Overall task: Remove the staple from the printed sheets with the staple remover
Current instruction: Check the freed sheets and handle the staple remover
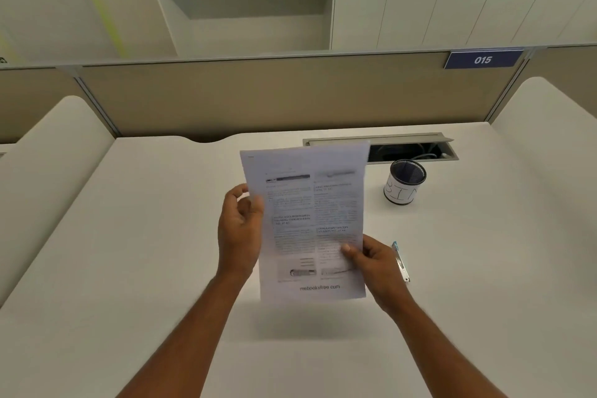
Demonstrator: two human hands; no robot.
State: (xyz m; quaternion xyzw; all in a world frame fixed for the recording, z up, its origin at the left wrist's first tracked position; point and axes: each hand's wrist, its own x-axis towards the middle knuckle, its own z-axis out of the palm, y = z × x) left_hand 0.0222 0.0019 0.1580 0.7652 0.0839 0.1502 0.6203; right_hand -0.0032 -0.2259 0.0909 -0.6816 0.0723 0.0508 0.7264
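Note:
The printed sheets (pixel 307 220) are held up above the white desk (pixel 145 252), tilted slightly left, with two columns of text facing me. My left hand (pixel 240 229) grips their left edge about halfway up. My right hand (pixel 374 260) pinches the lower right edge, thumb on the front of the page. A small dark mark near the top left corner of the sheets may be the staple; it is too small to tell. The staple remover (pixel 400 262), a thin metal tool with a blue tip, lies on the desk just right of my right hand, untouched.
A black mesh cup (pixel 405 182) with a white label stands at the back right. Behind it an open cable hatch (pixel 413 149) is set into the desk. A beige partition (pixel 258 97) with a blue "015" sign closes the far edge.

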